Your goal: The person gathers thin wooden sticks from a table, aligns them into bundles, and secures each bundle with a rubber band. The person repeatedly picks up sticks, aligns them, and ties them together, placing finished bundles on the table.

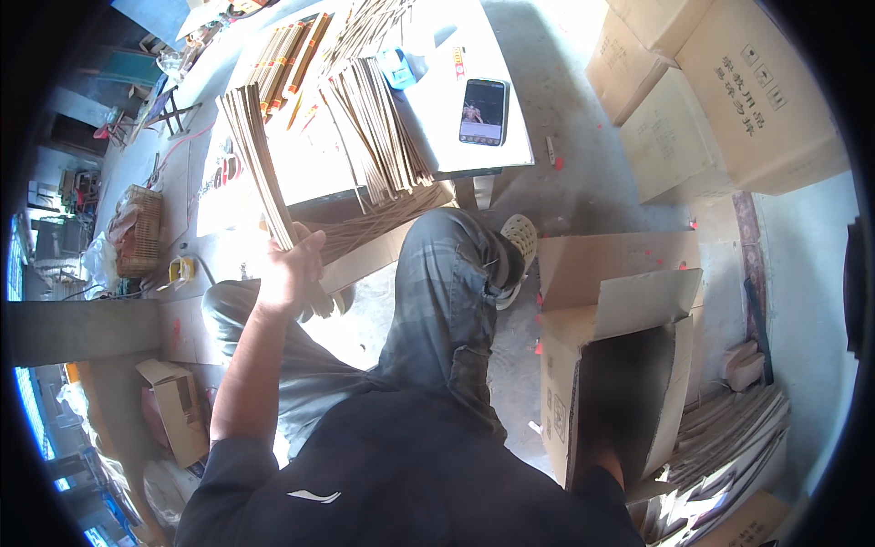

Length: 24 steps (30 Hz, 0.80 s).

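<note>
My left hand is closed around a bundle of long, thin brown sticks. The bundle slants up over the left part of the white table, and its lower end sticks out below my fist. My right forearm reaches into an open cardboard box standing on its side of me. The dark inside of that box hides my right hand and anything it may touch. More brown sticks lie in a pile on the table, close to the held bundle.
Sticks with red and yellow bands lie on the white table, along with a smartphone and a blue object. Large cartons stand at the far right. Loose sticks are heaped beside the open box. A wicker basket stands left.
</note>
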Each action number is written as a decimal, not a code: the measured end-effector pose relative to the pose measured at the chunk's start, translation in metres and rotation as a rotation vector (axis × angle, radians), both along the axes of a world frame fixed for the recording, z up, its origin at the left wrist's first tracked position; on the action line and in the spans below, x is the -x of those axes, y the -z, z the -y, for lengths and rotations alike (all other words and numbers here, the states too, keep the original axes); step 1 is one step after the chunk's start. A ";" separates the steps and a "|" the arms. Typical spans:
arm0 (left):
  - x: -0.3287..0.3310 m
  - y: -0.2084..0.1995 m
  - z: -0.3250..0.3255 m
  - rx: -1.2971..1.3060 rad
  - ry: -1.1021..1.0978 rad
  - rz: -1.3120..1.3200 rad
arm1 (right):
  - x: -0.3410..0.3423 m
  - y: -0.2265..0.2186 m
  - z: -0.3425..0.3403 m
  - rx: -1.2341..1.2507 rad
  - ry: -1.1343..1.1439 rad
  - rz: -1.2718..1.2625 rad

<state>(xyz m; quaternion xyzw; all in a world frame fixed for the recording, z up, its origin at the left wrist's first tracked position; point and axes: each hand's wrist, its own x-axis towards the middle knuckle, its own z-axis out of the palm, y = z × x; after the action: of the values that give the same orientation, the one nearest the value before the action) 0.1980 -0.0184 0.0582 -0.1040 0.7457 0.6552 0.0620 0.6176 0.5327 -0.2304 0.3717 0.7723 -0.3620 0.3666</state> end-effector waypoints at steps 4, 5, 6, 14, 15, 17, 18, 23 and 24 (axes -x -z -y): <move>0.004 0.005 0.003 -0.086 0.021 0.052 | 0.001 -0.013 0.002 -0.011 0.023 0.000; 0.005 0.007 0.004 -0.097 0.033 0.059 | 0.001 -0.016 0.001 -0.011 0.027 0.000; 0.003 0.006 0.005 -0.096 0.025 0.074 | 0.000 -0.015 0.002 -0.005 0.023 0.001; 0.001 -0.005 0.012 -0.064 0.021 0.068 | -0.003 -0.023 0.006 0.013 0.026 0.003; 0.001 -0.004 0.014 -0.060 0.025 0.048 | -0.005 -0.022 0.010 0.016 0.032 0.001; 0.001 0.001 0.017 -0.050 0.033 0.009 | -0.002 -0.025 0.010 0.017 0.044 -0.005; -0.001 -0.001 0.019 -0.030 0.044 0.007 | 0.000 -0.027 0.009 0.020 0.040 -0.007; 0.002 0.002 0.019 -0.092 0.036 -0.019 | 0.009 -0.040 0.019 0.055 0.097 -0.024; -0.001 0.002 0.020 -0.087 0.033 -0.018 | 0.019 -0.040 0.019 0.093 0.097 -0.028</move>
<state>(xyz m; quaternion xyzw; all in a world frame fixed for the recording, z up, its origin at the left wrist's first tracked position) 0.1992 -0.0380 0.0567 -0.0830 0.7185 0.6869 0.0707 0.5982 0.5140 -0.1905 0.3860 0.7408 -0.4201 0.3546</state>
